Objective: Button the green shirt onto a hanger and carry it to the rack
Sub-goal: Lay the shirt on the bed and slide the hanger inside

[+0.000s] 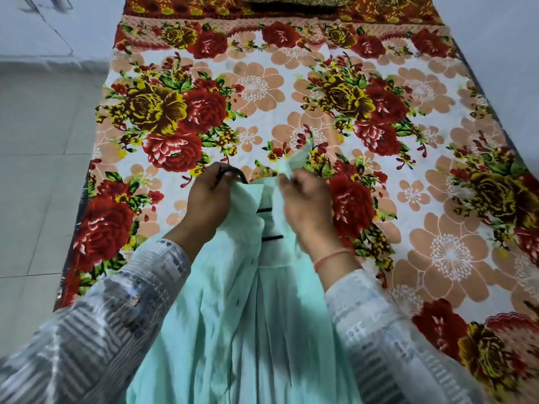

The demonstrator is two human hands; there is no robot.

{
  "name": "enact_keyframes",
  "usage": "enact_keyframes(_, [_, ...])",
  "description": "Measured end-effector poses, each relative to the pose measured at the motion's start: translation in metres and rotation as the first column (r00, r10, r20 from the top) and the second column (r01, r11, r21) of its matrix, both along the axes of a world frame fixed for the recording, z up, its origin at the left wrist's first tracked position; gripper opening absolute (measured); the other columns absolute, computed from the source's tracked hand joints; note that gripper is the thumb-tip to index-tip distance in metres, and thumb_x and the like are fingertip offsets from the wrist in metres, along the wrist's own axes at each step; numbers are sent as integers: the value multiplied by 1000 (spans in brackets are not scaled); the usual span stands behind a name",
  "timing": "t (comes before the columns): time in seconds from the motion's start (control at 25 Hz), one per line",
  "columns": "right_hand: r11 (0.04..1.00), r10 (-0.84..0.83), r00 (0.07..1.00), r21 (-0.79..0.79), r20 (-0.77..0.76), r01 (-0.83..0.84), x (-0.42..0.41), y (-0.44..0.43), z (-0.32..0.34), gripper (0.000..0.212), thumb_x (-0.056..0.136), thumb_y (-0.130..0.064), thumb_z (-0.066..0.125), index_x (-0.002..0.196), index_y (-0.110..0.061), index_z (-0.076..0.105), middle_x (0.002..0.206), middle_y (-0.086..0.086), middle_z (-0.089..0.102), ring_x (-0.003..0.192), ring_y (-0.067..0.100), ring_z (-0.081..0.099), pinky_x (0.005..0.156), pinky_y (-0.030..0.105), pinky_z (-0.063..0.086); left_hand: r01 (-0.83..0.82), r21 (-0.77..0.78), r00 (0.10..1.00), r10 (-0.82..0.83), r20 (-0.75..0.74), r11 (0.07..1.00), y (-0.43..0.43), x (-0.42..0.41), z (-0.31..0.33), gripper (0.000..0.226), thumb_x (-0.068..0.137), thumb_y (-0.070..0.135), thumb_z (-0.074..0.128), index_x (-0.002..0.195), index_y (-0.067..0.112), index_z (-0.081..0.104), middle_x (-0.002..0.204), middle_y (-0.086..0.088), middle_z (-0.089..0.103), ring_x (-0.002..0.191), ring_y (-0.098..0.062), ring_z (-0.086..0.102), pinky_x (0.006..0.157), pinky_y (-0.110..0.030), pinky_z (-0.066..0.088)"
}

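Pale green shirt (233, 316) held up, front open, on black hanger (233, 173), collar raised

hanger (272, 237) mostly hidden in green shirt (233, 316), hem cut off btm edge, cushion (291, 0) cropped at top

The left hand (208, 199) and right hand (306, 211), held close together out front, each grip the green shirt (233, 316).

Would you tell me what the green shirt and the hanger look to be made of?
Shirt: thin woven cloth, matte, probably cotton; it falls in soft creases. Hanger: black, smooth hook, likely plastic or coated wire; too little shows to tell.
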State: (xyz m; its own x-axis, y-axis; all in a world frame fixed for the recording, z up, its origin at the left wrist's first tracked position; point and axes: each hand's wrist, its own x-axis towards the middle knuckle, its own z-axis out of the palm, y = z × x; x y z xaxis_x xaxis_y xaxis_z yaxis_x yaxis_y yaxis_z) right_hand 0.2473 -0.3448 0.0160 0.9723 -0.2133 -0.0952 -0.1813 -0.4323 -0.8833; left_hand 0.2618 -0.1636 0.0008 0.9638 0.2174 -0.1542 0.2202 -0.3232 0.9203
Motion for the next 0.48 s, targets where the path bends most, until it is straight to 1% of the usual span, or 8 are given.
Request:
enact_keyframes(0.04, [988, 126, 990, -83, -57, -131, -12, 15, -11, 23, 95, -29, 66, 80, -12, 62, 71, 1, 64, 69, 25, 58, 63, 36, 43, -57, 0, 998, 57, -16, 998, -4, 7, -3, 19, 108, 16, 54, 111, 21, 72, 107, 4, 73, 97, -17, 65, 78, -29, 43])
enact_keyframes(0.08, [958, 229, 962, -144, -151, -250, -24, 26, -25, 13, 94, -26, 66, 99, -14, 68, 90, 7, 75, 86, 30, 68, 75, 39, 53, -69, 69, 997, 71, -34, 995, -6, 12, -6, 21, 107, 17, 57, 125, 19, 68, 121, -3, 72, 109, -24, 66, 84, -30, 44])
enact_keyframes(0.16, [901, 311, 916, -229, -255, -369, -48, 35, -49, 44, 91, -19, 66, 134, -15, 62, 122, 16, 73, 116, 38, 66, 97, 45, 55, 22, 372, 999, -3, -51, 928, 0, 9, -16, 52, 99, 21, 70, 148, 16, 54, 146, -14, 59, 132, -37, 57, 101, -43, 47])
enact_keyframes(0.2, [894, 288, 925, -278, -248, -352, -56, 33, -56, 51, 90, -16, 65, 140, -13, 58, 126, 19, 70, 120, 41, 63, 101, 47, 53, 31, 484, 1000, -28, -14, 874, 1, 2, -21, 63, 93, 22, 75, 151, 16, 51, 148, -16, 57, 134, -40, 54, 104, -51, 46])
enact_keyframes(0.24, [897, 234, 948, -327, -217, -296, -61, 29, -62, 52, 89, -15, 64, 141, -12, 58, 126, 21, 68, 120, 42, 61, 102, 48, 52, 13, 534, 998, -48, 52, 846, 2, -9, -22, 65, 89, 23, 79, 147, 18, 53, 140, -15, 60, 127, -40, 58, 100, -53, 49])
enact_keyframes(0.32, [881, 167, 964, -408, -205, -240, -63, 20, -69, 41, 88, -16, 64, 129, -10, 66, 117, 20, 68, 115, 42, 61, 97, 47, 53, 47, 481, 992, -99, 83, 876, -1, -35, -24, 50, 84, 28, 83, 129, 22, 61, 108, -4, 70, 97, -32, 69, 81, -43, 54])
enact_keyframes(0.4, [846, 199, 963, -464, -181, -263, -68, 9, -73, 29, 86, -18, 64, 113, -10, 72, 108, 16, 69, 109, 40, 65, 93, 46, 56, 185, 446, 983, -161, -92, 876, -7, -65, -29, 42, 82, 43, 86, 113, 26, 63, 84, 5, 69, 79, -24, 68, 67, -34, 47])
enact_keyframes(0.48, [865, 234, 971, -445, -52, -232, -82, 1, -73, 26, 88, -14, 59, 109, -9, 74, 107, 13, 69, 107, 37, 66, 94, 47, 56, 292, 455, 950, -201, -238, 841, -10, -93, -36, 45, 78, 55, 86, 104, 26, 63, 78, 9, 67, 77, -21, 66, 64, -32, 44])
